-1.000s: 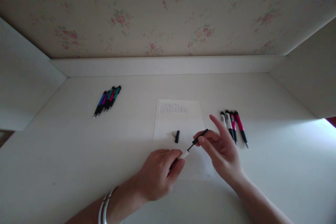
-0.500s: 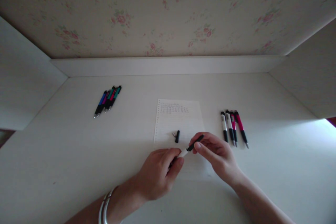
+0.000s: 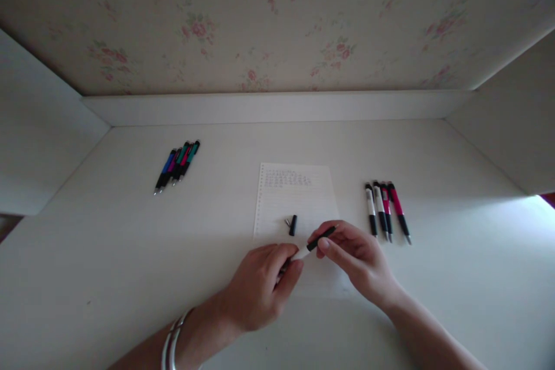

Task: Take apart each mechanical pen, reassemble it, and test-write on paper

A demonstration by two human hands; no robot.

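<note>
My left hand (image 3: 264, 283) is closed around the white barrel of a pen (image 3: 300, 252), its rear end hidden in the fist. My right hand (image 3: 353, 257) pinches the pen's black front part between thumb and fingers. That black part points up and right and meets the white barrel, with a thin tip past the fingers. Both hands are over the lower part of a lined sheet of paper (image 3: 295, 196). Just above them on the sheet lies a short black pen piece (image 3: 293, 225), beside a small metal part (image 3: 287, 222).
Several coloured pens (image 3: 177, 165) lie bunched at the back left of the white desk (image 3: 130, 266). To the right of the paper, several white and pink pens (image 3: 396, 208) lie side by side. A low ledge (image 3: 277, 108) and side panels border the desk.
My right hand has moved slightly down and left, and the small gap between the black front part and the white barrel has closed. My left hand stays nearly still.
</note>
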